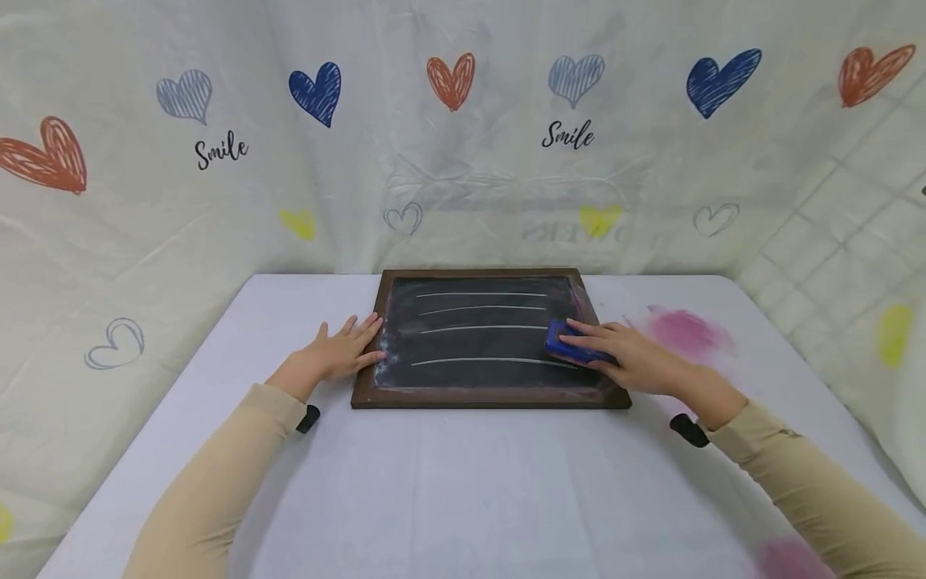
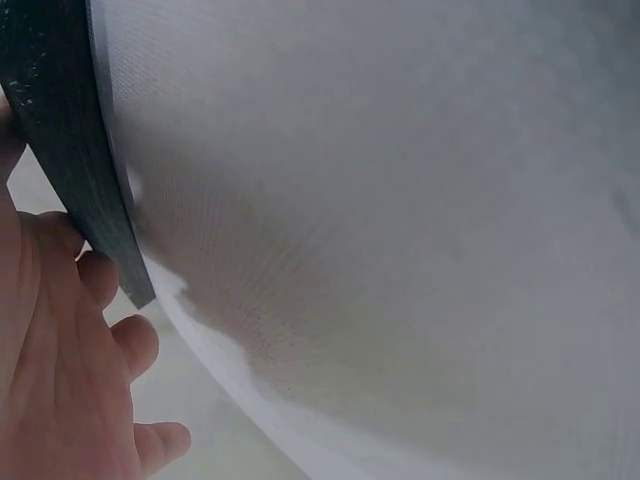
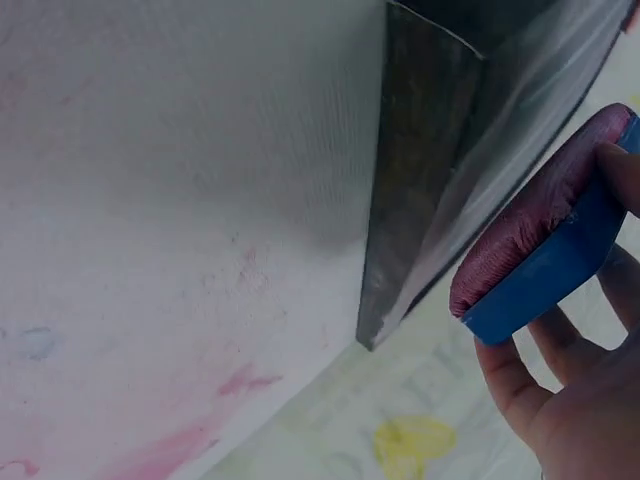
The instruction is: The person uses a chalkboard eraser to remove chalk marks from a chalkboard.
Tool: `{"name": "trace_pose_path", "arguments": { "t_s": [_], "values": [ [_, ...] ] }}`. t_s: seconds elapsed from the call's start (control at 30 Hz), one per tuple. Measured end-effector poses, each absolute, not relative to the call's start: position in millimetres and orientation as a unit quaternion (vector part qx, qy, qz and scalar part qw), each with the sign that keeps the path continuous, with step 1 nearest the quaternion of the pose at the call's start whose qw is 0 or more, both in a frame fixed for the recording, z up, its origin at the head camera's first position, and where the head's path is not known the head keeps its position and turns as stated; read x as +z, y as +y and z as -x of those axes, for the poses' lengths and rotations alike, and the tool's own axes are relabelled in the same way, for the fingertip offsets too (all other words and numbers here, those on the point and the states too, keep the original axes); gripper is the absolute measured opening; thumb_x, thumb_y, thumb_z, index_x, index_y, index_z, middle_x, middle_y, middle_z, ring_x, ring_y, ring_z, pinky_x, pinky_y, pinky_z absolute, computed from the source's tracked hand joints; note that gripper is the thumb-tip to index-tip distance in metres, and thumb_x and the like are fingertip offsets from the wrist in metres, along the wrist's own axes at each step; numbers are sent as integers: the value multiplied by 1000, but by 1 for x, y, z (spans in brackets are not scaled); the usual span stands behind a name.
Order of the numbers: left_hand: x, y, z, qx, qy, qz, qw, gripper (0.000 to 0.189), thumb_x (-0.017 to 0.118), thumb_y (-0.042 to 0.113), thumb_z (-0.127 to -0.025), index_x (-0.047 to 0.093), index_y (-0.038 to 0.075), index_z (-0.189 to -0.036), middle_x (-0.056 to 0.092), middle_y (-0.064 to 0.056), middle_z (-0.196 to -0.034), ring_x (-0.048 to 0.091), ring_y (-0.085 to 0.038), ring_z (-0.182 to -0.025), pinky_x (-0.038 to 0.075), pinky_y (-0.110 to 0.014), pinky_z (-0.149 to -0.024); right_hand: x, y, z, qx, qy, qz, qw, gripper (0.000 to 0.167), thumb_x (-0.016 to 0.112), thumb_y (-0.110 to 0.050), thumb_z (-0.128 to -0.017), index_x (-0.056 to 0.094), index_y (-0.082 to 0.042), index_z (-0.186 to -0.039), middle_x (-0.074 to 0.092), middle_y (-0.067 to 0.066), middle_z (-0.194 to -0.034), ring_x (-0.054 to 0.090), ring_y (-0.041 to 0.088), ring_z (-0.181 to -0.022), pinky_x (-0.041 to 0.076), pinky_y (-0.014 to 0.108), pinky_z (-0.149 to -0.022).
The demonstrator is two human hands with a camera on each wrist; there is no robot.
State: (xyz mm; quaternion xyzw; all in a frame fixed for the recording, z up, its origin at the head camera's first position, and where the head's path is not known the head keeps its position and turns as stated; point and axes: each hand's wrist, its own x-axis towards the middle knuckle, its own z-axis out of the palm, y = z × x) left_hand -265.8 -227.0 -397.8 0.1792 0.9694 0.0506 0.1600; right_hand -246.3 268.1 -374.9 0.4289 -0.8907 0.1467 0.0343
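Observation:
A small chalkboard (image 1: 477,342) in a brown wooden frame lies on the table, with several white chalk lines (image 1: 483,329) drawn across it. My left hand (image 1: 336,351) rests at the board's left edge, fingers spread and fingertips on the frame; the left wrist view shows this hand (image 2: 60,340) beside the dark frame (image 2: 75,150). At the board's right side my right hand (image 1: 640,358) grips a blue chalkboard eraser (image 1: 574,344) over the right ends of the lower lines. In the right wrist view, fingers and thumb hold the eraser (image 3: 550,285) by its sides, its dusty pink pad (image 3: 545,215) facing the board.
The white-covered table (image 1: 463,482) has a pink chalk stain (image 1: 683,331) right of the board and another pink patch (image 1: 792,559) near the front right. Behind the table hangs a pale curtain (image 1: 463,161) printed with hearts. A dark wrist strap (image 1: 689,430) shows under the right wrist.

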Motion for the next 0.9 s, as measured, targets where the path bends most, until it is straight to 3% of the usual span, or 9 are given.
{"name": "trace_pose_path", "arguments": {
  "t_s": [0.17,0.37,0.67,0.9],
  "values": [
    [-398,-228,265,59,969,-172,170,79,39,53,-109,8,8,-166,3,-12,-172,3,-42,-155,-3,-75,-113,-385,260,251,136,-873,-467,27,60,70,8,-90,57,-8,-147,43,25,-155,56,42,-122,49,61,-94],
    [-398,-228,267,52,969,-176,167,79,37,54,-109,8,8,-166,3,-12,-172,3,-42,-155,-2,-75,-113,-391,254,253,124,-853,-504,59,60,75,9,-86,62,-7,-142,49,25,-150,59,40,-117,52,56,-90],
    [-401,-226,267,47,969,-177,164,79,38,54,-109,8,9,-166,4,-11,-172,3,-41,-155,-1,-75,-114,-387,261,250,130,-868,-479,-19,60,67,10,-92,57,-8,-148,43,24,-156,49,45,-134,46,60,-101],
    [-397,-227,267,44,970,-175,165,79,38,54,-109,7,9,-166,2,-11,-172,3,-41,-155,-2,-74,-114,-380,257,254,122,-861,-493,-27,62,65,17,-89,56,-4,-147,43,27,-154,52,44,-130,49,56,-97]
  ]
}}
